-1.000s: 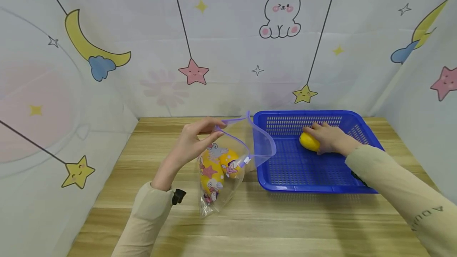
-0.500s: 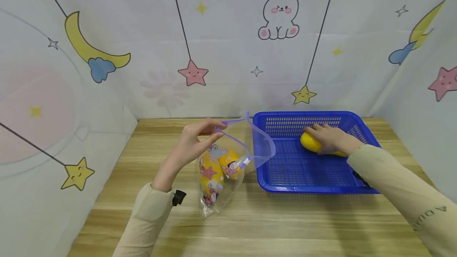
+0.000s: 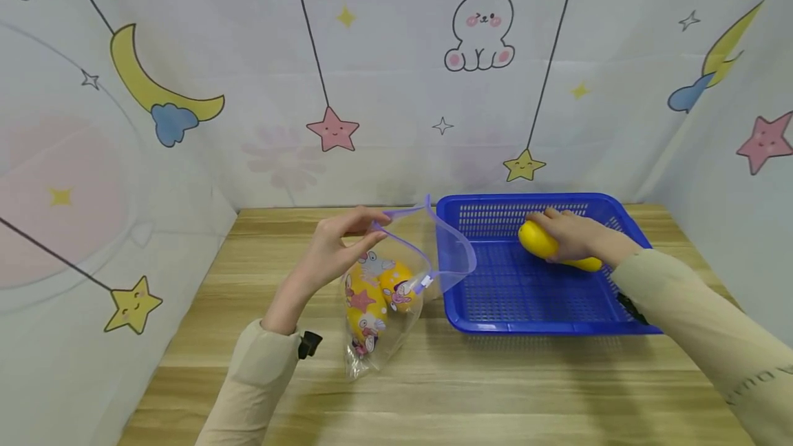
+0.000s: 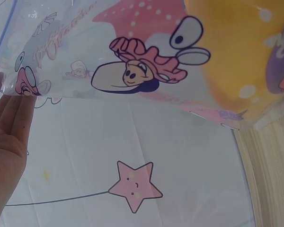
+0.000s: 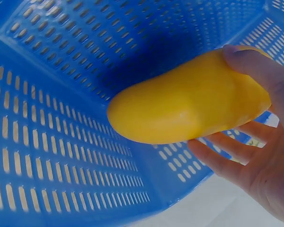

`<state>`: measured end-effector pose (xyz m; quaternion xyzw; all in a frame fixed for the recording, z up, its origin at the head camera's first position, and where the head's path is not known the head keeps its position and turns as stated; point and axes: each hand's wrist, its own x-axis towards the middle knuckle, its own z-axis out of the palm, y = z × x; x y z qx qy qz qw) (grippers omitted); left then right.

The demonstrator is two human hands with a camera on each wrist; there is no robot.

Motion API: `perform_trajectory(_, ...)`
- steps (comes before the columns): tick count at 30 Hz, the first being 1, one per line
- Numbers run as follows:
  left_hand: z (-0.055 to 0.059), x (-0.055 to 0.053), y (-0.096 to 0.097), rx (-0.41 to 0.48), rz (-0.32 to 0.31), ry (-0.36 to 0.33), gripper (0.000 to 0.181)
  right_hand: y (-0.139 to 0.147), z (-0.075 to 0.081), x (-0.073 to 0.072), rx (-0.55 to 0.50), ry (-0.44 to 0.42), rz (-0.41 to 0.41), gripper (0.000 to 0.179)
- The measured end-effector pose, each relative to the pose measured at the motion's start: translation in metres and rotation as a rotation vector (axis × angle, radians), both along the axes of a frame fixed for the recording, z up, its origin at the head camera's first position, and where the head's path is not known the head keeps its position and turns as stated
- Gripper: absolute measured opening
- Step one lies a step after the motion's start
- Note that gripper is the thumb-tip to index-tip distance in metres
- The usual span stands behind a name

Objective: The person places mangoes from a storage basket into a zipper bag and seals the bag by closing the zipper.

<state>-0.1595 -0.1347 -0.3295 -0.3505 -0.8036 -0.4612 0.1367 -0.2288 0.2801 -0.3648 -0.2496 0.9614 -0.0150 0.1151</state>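
Observation:
My left hand (image 3: 341,246) pinches the purple zip rim of a clear zip-lock bag (image 3: 403,332) between thumb and fingers, its mouth gaping to the right. Cartoon sea prints cover the bag, and yellow rounded things (image 3: 365,301) lie inside. In the left wrist view the printed plastic (image 4: 146,71) fills the upper part. My right hand (image 3: 573,236), over the blue basket (image 3: 495,325), grips a smooth, oblong yellow fruit-like thing (image 5: 180,104), its thumb on top and fingers beneath. A slender yellow end (image 3: 585,264) shows under the right hand; I cannot tell whether it belongs to the same thing.
The basket's left rim stands close behind the bag's open mouth, which overlaps it in the head view. Both rest on a wood-grain table (image 3: 396,405). A white cloth with cartoon prints (image 3: 384,74) hangs at the back and both sides.
My right hand has raised and tilted the rounded end of the yellow thing slightly, and a slender yellow end has come into sight under it. My left hand keeps its grip on the bag.

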Motion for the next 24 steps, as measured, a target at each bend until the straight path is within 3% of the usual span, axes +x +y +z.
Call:
perform_trajectory(9,0.0,-0.001,0.001,-0.003,0.0,-0.005,0.021,-0.001,0.008,0.002,-0.1,0.004,-0.02,0.079)
perform_trajectory(24,-0.001,-0.001,0.003,-0.006,0.0,-0.009,0.021,-0.008,0.019,0.015,-0.206,0.013,0.018,0.08)
